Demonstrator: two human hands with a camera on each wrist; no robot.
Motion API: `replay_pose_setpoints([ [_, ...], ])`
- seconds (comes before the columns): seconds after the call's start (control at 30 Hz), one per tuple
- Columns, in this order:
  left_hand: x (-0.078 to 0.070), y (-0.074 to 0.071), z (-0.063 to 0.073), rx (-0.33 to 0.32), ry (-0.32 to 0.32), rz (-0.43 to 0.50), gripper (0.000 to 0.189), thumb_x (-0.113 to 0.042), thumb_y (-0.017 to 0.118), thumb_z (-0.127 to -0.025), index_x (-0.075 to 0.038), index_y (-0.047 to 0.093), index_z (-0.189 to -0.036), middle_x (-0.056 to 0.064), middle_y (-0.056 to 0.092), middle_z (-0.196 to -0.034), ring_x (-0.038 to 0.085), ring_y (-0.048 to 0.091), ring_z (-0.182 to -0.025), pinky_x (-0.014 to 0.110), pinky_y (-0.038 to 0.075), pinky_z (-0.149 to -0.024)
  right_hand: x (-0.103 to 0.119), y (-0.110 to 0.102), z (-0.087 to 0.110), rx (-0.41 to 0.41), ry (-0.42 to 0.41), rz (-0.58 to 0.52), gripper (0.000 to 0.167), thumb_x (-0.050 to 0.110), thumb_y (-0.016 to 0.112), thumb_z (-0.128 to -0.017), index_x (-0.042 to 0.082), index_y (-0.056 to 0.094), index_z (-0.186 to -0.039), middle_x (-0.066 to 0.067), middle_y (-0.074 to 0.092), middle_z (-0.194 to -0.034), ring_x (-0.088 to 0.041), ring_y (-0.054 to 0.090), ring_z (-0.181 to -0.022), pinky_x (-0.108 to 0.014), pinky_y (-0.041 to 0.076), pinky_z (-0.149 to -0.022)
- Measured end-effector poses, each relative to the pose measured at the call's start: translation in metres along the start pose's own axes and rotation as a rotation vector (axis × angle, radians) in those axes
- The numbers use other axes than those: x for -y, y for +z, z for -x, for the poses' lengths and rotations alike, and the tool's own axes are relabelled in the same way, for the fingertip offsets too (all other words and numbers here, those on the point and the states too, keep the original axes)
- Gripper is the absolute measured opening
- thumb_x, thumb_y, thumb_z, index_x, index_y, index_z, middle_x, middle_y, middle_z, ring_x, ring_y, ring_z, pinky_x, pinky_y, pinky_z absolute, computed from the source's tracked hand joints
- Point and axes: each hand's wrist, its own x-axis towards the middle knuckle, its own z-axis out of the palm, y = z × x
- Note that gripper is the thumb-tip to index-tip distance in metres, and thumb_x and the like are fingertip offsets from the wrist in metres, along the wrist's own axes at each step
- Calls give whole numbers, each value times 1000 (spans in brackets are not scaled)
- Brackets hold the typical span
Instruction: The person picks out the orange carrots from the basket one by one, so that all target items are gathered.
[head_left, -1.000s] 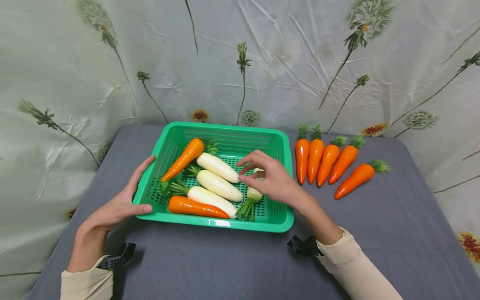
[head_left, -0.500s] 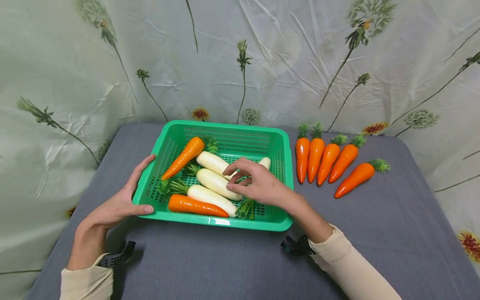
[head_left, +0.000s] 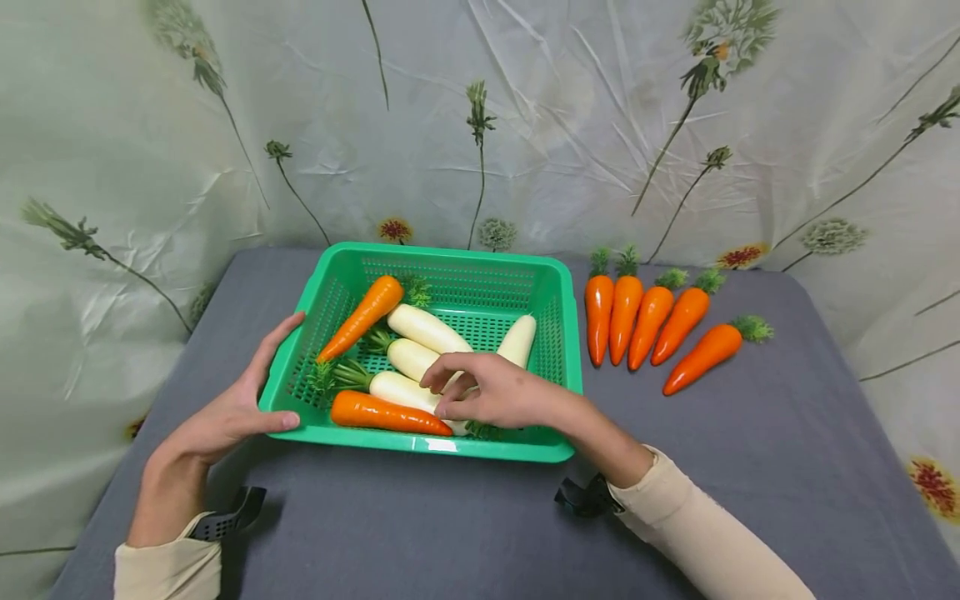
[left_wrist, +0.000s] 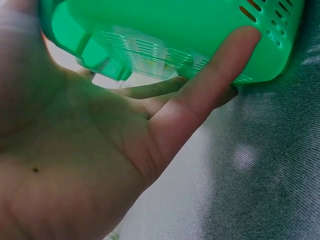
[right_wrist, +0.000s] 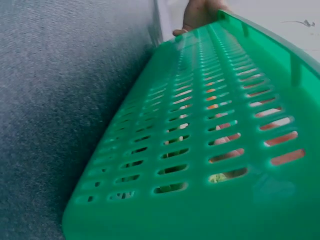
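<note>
My left hand (head_left: pixel 228 417) rests against the left end of the green plastic basket (head_left: pixel 487 450), fingers along its side and thumb over the front corner; in the left wrist view the thumb (left_wrist: pixel 220 75) lies straight against the basket wall. My right hand (head_left: pixel 495 387) is inside the basket with loosely bent fingers, fingertips over the lowest slanting white radish (head_left: pixel 397 390). Beside it lie a middle radish (head_left: pixel 411 358), an upper radish (head_left: pixel 431 327) and one on the right (head_left: pixel 517 340), partly hidden by my hand. Two carrots share the basket, one upper left (head_left: pixel 363 317), another in front (head_left: pixel 390 414).
Several orange carrots with green tops, such as the rightmost carrot (head_left: pixel 705 358), lie in a row right of the basket. A grey cloth (head_left: pixel 420 533) covers the table. Behind stands a pale curtain (head_left: pixel 562 125) printed with flowers.
My right hand has moved left and toward the front across the radishes, uncovering the right-hand radish's tip. My left hand stays at the basket; the vegetables keep their places.
</note>
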Motion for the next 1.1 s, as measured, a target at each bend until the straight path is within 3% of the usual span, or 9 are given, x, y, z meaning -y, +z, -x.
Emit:
replay_pose_setpoints([
  [0.13, 0, 0, 1, -13, -13, -6, 113, -1, 72, -88, -37, 0, -168, 9, 18, -158, 6, 49, -125, 17, 48, -94, 1, 4, -2, 44, 28, -23, 32, 12, 68, -101, 10, 63, -132, -11, 64, -130, -13, 72, -108, -27, 56, -92],
  [0.3, -2, 1, 0, -19, -16, 2, 114, 1, 73, -87, -36, 1, -168, 9, 19, -157, 6, 49, -125, 17, 48, -94, 2, 6, -4, 64, 10, 30, 32, 12, 65, -102, 10, 62, -134, -9, 67, -131, -15, 70, -112, -26, 55, -94],
  [0.73, -2, 2, 3, -23, -14, 10, 113, 1, 72, -88, -36, 1, -168, 8, 18, -158, 4, 48, -126, 16, 47, -95, 3, 8, -14, 170, -34, 55, 33, 14, 69, -101, 19, 67, -134, -1, 74, -112, -5, 69, -97, -23, 55, -86],
  [0.93, -1, 3, 3, -27, -24, 1, 113, 0, 72, -88, -37, 1, -168, 9, 17, -158, 5, 48, -126, 16, 47, -95, 0, 2, -15, 239, -65, 36, 40, 9, 65, -102, 23, 65, -140, 0, 72, -104, -11, 66, -87, -22, 51, -76],
  [1.1, -1, 3, 1, -34, -28, -4, 113, -2, 73, -88, -37, 2, -168, 9, 18, -157, 6, 47, -126, 16, 46, -95, -4, -4, -11, 278, -85, -9, 49, -1, 57, -102, 22, 62, -145, 1, 66, -95, -23, 60, -74, -24, 48, -69],
])
